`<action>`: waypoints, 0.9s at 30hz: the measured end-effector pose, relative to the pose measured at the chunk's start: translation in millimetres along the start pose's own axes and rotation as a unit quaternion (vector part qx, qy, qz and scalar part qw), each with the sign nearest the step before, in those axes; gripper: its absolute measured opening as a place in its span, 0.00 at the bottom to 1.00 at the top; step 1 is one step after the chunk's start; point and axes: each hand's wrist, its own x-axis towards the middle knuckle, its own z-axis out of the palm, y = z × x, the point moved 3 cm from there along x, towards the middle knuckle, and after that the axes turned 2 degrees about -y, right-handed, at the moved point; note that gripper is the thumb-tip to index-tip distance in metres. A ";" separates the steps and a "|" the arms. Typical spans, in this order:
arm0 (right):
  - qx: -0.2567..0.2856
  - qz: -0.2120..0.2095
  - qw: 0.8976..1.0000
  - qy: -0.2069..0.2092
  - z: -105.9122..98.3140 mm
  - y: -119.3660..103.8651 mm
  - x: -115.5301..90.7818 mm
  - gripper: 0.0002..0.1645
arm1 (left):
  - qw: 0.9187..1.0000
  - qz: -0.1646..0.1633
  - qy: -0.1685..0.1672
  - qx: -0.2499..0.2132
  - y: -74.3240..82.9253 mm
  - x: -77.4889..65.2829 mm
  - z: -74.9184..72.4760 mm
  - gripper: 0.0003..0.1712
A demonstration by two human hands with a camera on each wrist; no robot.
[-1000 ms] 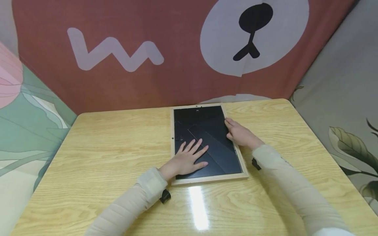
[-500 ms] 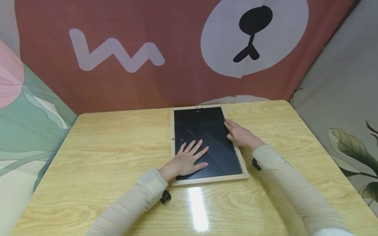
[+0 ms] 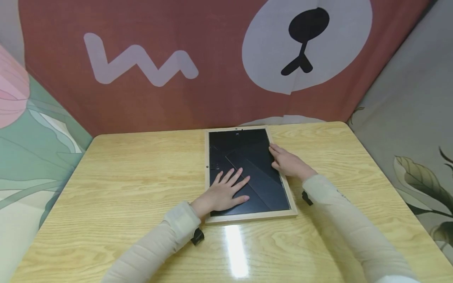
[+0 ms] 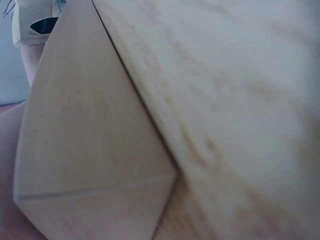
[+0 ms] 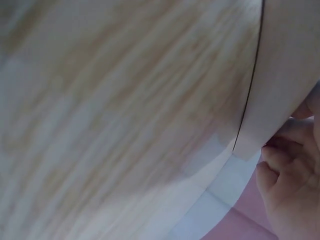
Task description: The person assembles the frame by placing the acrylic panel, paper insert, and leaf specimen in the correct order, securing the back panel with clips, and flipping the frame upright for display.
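A picture frame with a pale wooden border and a black backing lies back side up on the table. My left hand rests palm down on the lower left of the backing, its fingers spread. At the frame's right border, my right hand touches the rim with its fingertips. In the right wrist view, some fingers look bent beside the wooden edge; whether they grip it is hidden. The left wrist view shows a corner of the wooden border close up.
The wood-grain table extends around the frame on both sides. A reddish cloth with a cartoon bear face hangs behind its far edge. Patterned cloths hang at the left and right. Small black devices sit under the wrists.
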 end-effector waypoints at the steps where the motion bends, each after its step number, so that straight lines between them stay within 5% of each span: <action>1: 0.003 0.000 1.000 -0.001 0.2 0.0 0.1 0.36 | 1.000 0.000 0.000 0.000 0.0 0.1 0.0 0.39; 15: 0.020 -0.009 1.000 0.001 -4.9 4.0 1.9 0.38 | 1.000 -0.006 -0.002 -0.002 -0.3 3.8 0.3 0.39; 27: 0.050 -0.027 0.998 -0.040 1.6 5.6 -2.2 0.37 | 1.000 -0.007 0.000 -0.005 1.0 0.9 -0.6 0.39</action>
